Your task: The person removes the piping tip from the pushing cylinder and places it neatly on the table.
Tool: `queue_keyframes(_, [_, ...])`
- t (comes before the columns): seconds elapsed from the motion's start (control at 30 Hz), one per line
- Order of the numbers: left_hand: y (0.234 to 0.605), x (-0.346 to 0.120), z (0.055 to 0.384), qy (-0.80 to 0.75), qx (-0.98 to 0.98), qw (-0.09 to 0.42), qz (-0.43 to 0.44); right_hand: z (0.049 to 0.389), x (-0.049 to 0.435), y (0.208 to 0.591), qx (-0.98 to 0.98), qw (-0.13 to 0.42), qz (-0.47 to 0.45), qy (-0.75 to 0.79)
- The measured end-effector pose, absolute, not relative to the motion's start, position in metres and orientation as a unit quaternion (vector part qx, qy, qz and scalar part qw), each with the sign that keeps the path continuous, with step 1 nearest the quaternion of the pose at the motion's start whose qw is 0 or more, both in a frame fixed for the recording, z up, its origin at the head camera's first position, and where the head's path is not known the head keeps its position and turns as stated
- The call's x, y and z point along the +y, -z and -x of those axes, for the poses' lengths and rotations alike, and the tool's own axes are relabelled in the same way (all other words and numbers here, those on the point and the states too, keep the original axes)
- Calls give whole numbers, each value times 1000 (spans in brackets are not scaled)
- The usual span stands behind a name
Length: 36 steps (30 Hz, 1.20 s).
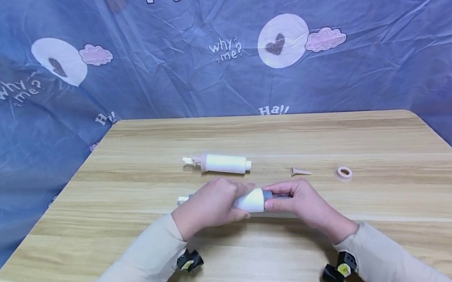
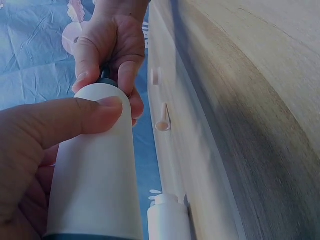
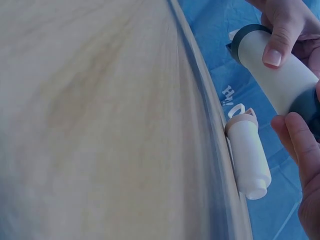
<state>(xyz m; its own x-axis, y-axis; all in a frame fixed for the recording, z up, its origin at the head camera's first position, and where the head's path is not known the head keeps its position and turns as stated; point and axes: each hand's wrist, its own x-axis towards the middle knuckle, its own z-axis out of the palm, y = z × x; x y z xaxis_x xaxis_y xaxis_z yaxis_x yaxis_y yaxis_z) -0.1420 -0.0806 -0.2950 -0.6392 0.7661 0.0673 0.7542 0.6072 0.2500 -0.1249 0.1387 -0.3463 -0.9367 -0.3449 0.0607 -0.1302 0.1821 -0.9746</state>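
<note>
A white bottle-like cylinder (image 1: 254,201) with dark grey-blue end parts lies across the middle, held between both hands. My left hand (image 1: 215,202) grips its body, the thumb lying along the white wall in the left wrist view. At the cylinder's right end, the thumb and fingers of my right hand (image 1: 305,201) pinch the dark end piece (image 3: 303,106). That piece is partly hidden by the fingers. A dark collar (image 3: 242,37) and a white tab (image 1: 182,200) show past my left hand at the other end.
Behind the hands lies a similar white cylinder (image 1: 225,163) with a pink collar and white loop. To its right are a small pink cone-shaped nozzle (image 1: 301,172) and a pink ring (image 1: 343,173). All rest on the wooden table (image 1: 371,137), with a blue printed cloth (image 1: 188,81) behind.
</note>
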Motion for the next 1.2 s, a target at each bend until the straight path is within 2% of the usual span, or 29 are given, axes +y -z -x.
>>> queue_keyframes(0.53, [299,-86,150,-196,871,49,-449,124,139,341,804,58,203,556])
queue_keyframes(0.9, [303,-85,153,-228,861,80,-448,128,144,339,795,95,219,559])
queue_keyframes(1.2, [303,-85,158,-253,851,119,-445,129,145,341,793,61,280,537])
